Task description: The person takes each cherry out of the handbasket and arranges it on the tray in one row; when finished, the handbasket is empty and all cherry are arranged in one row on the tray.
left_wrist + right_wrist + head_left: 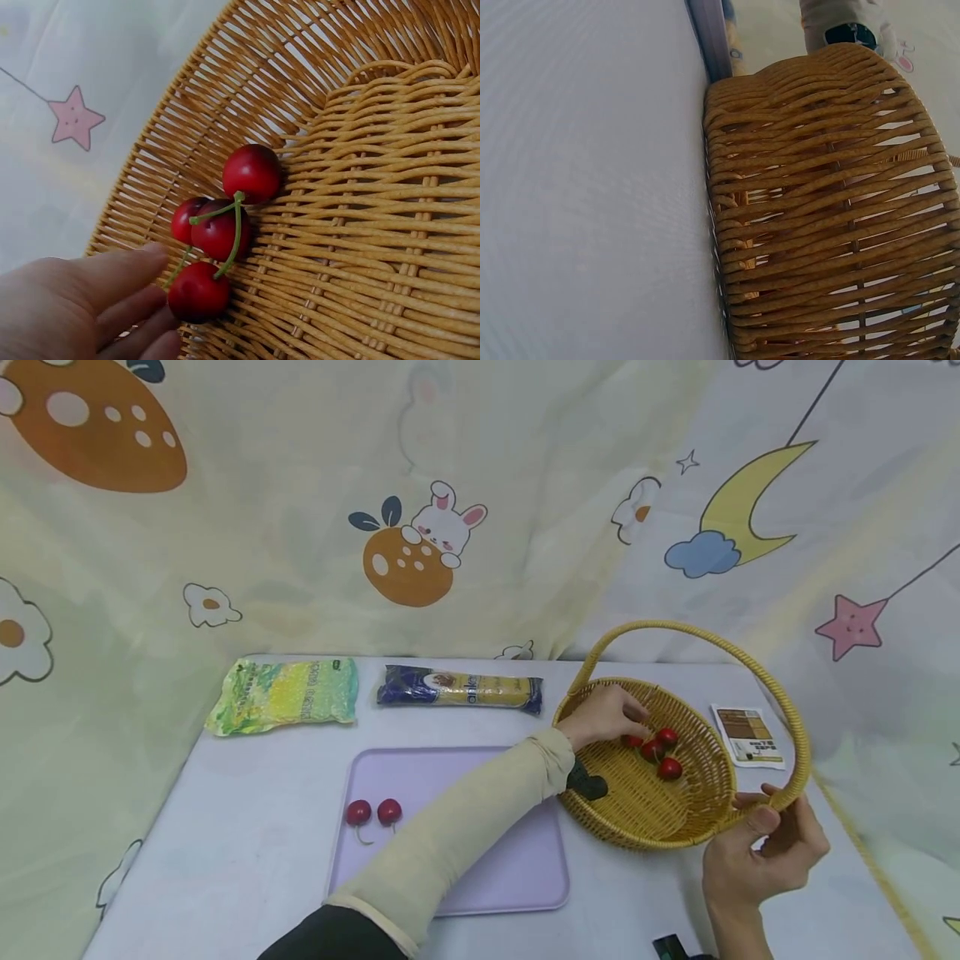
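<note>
My left hand [607,717] reaches down inside a yellow woven basket [630,835]. Several red cherries lie together on the basket floor there, among them one [670,768] nearer the right side. In the left wrist view, the fingers of the left hand [82,311] are loosely extended, their tips right beside the lowest cherry [199,292] and its green stem. At the basket's near right side, my right hand [765,860] grips the rim where the arched handle [802,752] meets it. The right wrist view shows the basket's woven side [825,202] but not the hand.
A lilac tray [517,893] sits left of the basket with two cherries [373,812] on it. Behind it lie a green-yellow packet [288,695] and a blue-and-gold pasta packet [461,688]. A white-and-brown sachet [750,739] lies right of the basket. A printed curtain [540,527] hangs behind.
</note>
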A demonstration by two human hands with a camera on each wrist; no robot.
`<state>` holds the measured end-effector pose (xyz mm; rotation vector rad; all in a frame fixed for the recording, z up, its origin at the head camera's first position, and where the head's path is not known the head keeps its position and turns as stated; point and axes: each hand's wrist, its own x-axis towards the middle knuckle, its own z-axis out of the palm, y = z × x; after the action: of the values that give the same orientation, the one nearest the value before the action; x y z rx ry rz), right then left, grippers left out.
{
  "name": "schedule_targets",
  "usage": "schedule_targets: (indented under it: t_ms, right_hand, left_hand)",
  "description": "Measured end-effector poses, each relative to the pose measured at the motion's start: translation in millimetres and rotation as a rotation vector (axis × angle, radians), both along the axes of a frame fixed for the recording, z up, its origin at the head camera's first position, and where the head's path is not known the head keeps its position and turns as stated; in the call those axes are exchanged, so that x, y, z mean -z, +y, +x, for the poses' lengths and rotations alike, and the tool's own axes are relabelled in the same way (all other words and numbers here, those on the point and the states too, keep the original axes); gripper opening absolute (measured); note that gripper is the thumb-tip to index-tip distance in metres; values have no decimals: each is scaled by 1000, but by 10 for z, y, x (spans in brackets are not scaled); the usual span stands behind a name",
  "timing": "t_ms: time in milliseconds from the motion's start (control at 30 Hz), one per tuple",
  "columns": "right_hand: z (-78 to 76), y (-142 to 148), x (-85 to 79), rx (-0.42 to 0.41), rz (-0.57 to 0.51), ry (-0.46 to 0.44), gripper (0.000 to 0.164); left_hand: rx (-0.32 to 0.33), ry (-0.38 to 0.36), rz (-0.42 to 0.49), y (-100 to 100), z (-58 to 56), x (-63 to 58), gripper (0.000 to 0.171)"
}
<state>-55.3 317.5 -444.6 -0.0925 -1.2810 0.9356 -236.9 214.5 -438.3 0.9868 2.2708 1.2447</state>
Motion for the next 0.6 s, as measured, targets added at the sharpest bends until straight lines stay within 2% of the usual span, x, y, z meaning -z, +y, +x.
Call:
schedule_targets:
  t_ms: [167,300,433,600]
  right_hand:
    - [-6,7,-5,16,10,-15,48]
    - [-2,21,-13,18,13,-25,47]
    - [4,35,-3,12,8,-22,46]
    - [15,38,15,19,19,-48,45]
  left_hand:
    - [13,84,-107,16,-12,11,32]
    - [31,97,-134,42,-23,25,33]
    - [37,85,-121,27,-15,10,32]
    - [33,7,-52,-34,-6,-13,32]
